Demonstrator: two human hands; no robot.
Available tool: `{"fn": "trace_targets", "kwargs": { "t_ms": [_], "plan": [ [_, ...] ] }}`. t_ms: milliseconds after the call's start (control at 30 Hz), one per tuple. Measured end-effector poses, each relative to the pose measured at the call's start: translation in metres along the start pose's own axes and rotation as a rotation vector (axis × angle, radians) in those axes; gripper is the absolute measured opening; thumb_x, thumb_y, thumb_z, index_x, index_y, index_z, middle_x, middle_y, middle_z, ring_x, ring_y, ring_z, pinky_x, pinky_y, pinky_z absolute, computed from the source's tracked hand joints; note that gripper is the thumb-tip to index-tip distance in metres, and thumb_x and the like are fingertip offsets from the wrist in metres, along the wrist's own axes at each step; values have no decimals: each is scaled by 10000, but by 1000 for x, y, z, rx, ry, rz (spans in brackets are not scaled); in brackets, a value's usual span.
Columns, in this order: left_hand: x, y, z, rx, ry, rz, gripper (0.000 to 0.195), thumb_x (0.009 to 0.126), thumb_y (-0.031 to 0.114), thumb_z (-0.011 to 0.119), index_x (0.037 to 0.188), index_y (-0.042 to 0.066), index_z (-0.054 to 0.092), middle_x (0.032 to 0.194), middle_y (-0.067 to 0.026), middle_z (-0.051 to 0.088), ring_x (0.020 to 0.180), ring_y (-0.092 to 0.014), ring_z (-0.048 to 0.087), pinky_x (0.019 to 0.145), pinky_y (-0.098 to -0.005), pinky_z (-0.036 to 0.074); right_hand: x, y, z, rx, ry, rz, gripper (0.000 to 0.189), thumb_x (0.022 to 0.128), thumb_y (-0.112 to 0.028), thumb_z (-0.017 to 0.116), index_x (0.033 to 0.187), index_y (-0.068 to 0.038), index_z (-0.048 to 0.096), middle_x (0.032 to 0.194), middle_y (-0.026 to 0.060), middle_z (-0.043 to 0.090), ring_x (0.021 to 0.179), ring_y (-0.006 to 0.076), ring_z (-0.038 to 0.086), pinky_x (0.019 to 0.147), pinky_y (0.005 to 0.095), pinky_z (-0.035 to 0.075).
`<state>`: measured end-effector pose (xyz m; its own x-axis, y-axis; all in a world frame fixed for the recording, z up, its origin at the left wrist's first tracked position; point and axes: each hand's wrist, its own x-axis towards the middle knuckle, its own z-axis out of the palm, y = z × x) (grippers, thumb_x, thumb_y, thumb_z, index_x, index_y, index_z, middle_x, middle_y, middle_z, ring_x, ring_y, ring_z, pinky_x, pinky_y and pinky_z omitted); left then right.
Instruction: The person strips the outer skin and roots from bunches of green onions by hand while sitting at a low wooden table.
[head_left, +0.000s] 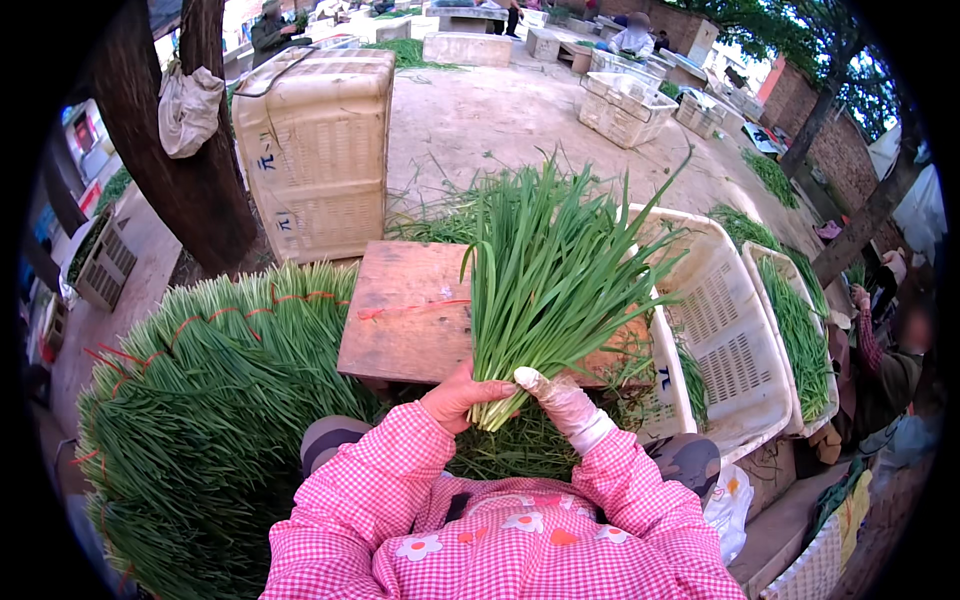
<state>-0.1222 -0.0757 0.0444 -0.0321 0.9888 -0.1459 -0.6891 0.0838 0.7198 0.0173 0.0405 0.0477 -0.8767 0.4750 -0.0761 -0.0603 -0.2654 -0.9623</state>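
Note:
My left hand (469, 394) is closed around the pale stem ends of a bunch of green garlic chives (555, 277), its thumb lying across the front. At the right side of the same stems is my right hand (566, 405), in a thin whitish glove with a white-wrapped thumb tip; its fingers are partly hidden behind the stems. The leaves fan out upward over a worn wooden board (412, 322). A red tie (412, 307) lies across that board. Loose green leaves (517, 450) lie below my hands, between my knees.
Large tied bundles of chives (225, 375) stand at the left. An upright plastic crate (315, 157) is beyond them, by a tree trunk (165, 165). At the right are an open white crate (727, 352), a crate of greens (799, 337) and a seated person (892, 360).

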Motion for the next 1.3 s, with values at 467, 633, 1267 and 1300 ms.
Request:
{"fn": "trace_targets", "kwargs": {
  "t_ms": [467, 633, 1267, 1300],
  "plan": [
    [1, -19, -2, -76, 74, -24, 343, 758, 46, 668, 1066, 43, 517, 898, -49, 587, 710, -136, 593, 607, -271, 516, -2, 0, 19, -24, 174, -26, 339, 817, -253, 669, 1072, -63, 551, 969, 29, 600, 853, 114, 553, 712, 271, 463],
    [4, -17, 9, 96, 117, 112, 370, 724, 37, 698, 1054, 45, 530, 873, -43, 597, 705, -136, 581, 619, -266, 483, -9, -18, 37, 276, 269, 14, 411, 833, -207, 649, 1171, -19, 511, 1100, 38, 574, 961, 118, 545, 827, 267, 442],
    [-1, -20, 13, 130, 116, 144, 395, 713, 60, 717, 1066, 37, 541, 855, -29, 603, 705, -117, 578, 599, -248, 474, -49, -72, 13, -635, 7, 231, 349, 844, -281, 624, 1060, -16, 557, 760, 10, 588, 645, 97, 529, 615, 246, 447],
    [-2, -21, 12, 145, 118, 141, 394, 714, 57, 714, 1067, 37, 540, 856, -28, 602, 704, -116, 578, 600, -248, 474, -50, -79, 18, -653, 102, 32, 301, 829, -229, 648, 1029, -17, 570, 699, 2, 576, 614, 90, 522, 600, 241, 443]
  ]
}}
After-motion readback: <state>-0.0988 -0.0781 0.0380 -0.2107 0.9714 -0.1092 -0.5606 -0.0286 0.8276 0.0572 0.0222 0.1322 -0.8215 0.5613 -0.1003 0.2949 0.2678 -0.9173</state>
